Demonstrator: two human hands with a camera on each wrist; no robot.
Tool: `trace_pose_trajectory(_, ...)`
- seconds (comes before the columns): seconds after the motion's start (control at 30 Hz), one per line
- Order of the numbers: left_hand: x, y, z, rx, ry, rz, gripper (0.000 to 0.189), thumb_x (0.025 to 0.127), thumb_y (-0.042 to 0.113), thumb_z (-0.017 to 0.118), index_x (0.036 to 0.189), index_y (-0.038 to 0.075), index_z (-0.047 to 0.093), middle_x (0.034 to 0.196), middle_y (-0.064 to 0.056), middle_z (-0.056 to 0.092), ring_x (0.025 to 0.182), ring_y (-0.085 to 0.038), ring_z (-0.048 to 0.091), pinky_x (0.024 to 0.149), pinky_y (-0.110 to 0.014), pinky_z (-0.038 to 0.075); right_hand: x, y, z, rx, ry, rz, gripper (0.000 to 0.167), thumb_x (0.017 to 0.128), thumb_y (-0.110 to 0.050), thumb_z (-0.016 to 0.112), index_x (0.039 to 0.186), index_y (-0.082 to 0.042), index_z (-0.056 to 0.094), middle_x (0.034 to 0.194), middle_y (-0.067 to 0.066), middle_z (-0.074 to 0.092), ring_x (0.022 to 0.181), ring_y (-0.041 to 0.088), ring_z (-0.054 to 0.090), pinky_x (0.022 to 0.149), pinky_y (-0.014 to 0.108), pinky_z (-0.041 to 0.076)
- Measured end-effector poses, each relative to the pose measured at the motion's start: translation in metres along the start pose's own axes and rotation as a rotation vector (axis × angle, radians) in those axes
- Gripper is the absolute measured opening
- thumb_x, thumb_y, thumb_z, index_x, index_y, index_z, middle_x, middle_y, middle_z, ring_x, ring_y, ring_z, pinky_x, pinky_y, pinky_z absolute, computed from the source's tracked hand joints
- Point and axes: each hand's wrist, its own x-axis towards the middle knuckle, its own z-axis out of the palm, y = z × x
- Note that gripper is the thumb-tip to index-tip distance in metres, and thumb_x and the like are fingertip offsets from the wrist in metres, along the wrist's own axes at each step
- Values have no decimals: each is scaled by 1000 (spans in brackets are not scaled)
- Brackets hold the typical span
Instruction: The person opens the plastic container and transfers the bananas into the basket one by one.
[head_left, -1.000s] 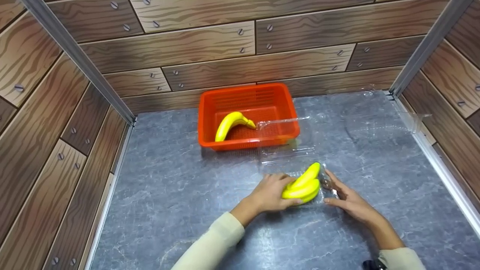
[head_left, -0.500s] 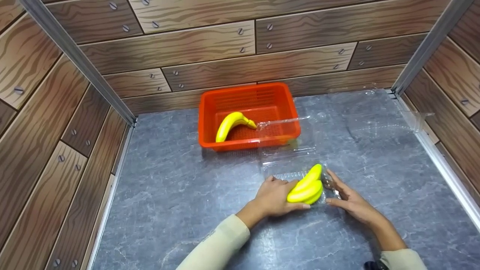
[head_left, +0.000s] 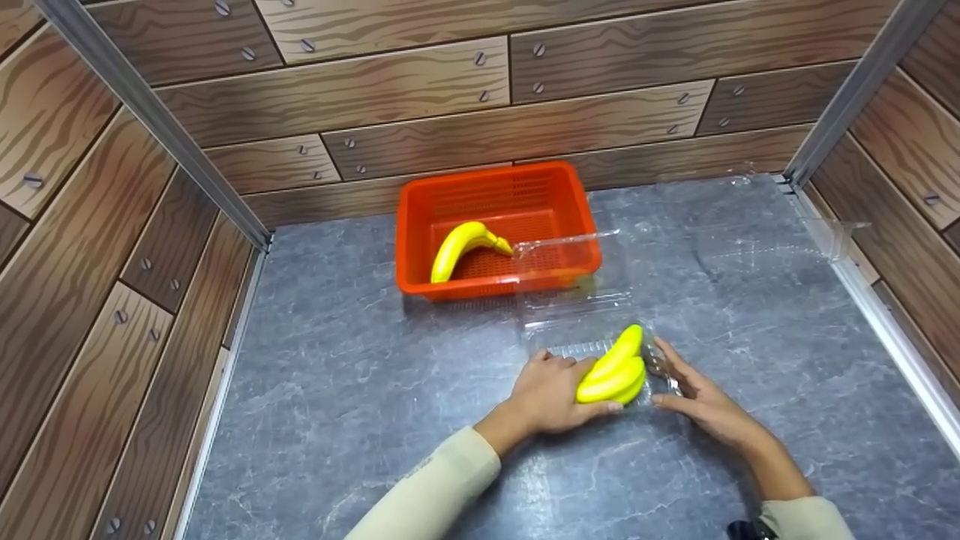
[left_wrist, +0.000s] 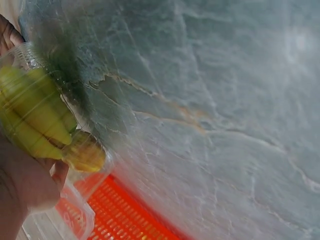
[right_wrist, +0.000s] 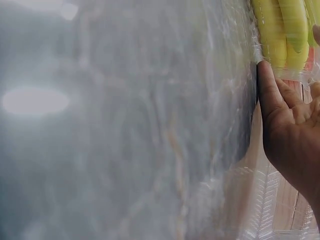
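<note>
My left hand (head_left: 551, 394) grips a bunch of yellow toy bananas (head_left: 616, 371) from the left, thumb along its near side. The bunch lies in the base of a clear plastic clamshell box (head_left: 581, 350), its stem end hidden under the hand. The box's lid (head_left: 574, 304) stands open away from me, overlapping the basket's front. At the box's right end rests my right hand (head_left: 705, 405), fingers and thumb spread nearly straight along the plastic. In the left wrist view the bananas (left_wrist: 35, 112) show through the clear wall. Straight right fingers (right_wrist: 272, 90) touch the box beside the bananas in the right wrist view.
An orange-red basket (head_left: 411, 259) by the back wall contains another yellow banana (head_left: 459, 247). Further clear plastic packaging (head_left: 765, 259) lies at the right rear. Wood-patterned walls (head_left: 420, 90) and metal edging enclose the grey marbled table (head_left: 337, 390).
My left hand and the banana bunch have shifted slightly right, toward the right hand, and then stayed nearly still. The right hand keeps its place at the box's end.
</note>
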Motion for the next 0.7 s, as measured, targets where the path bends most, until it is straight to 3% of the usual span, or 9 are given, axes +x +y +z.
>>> trace_pose_trajectory(0.1,0,0,0,2,12,3,85,96,89,34,153,29,54,104,9,75,100,-10,69,106,-39,44,0,0,0,7,1,9,95,101,-14,71,174,-20,9,176,28,19,162,55,17,128,74,9)
trace_pose_trajectory(0.23,0,0,0,45,38,26,79,98,85,36,148,28,57,105,10,75,99,-10,71,99,-35,45,-1,-2,0,-6,3,19,95,102,-15,71,174,-22,9,174,29,28,162,52,23,128,73,12)
trace_pose_trajectory(0.4,0,0,0,62,34,43,75,99,80,40,151,28,54,114,9,77,104,-11,71,97,-34,43,-2,-4,-1,-46,6,22,95,102,-17,71,174,-21,9,171,28,35,159,48,31,129,63,19)
trace_pose_trajectory(0.57,-1,-4,-1,-25,47,45,72,99,75,50,153,27,55,128,9,77,110,-10,72,103,-36,44,-2,-5,-2,-98,11,17,95,102,-22,73,174,-22,12,169,27,38,158,49,35,125,30,32)
trace_pose_trajectory(0.7,0,-7,-4,-165,112,54,64,98,71,58,144,26,63,125,12,78,104,-7,71,104,-39,46,-4,-4,-2,-103,31,1,92,101,-21,73,173,-25,16,169,27,39,158,44,36,114,8,28)
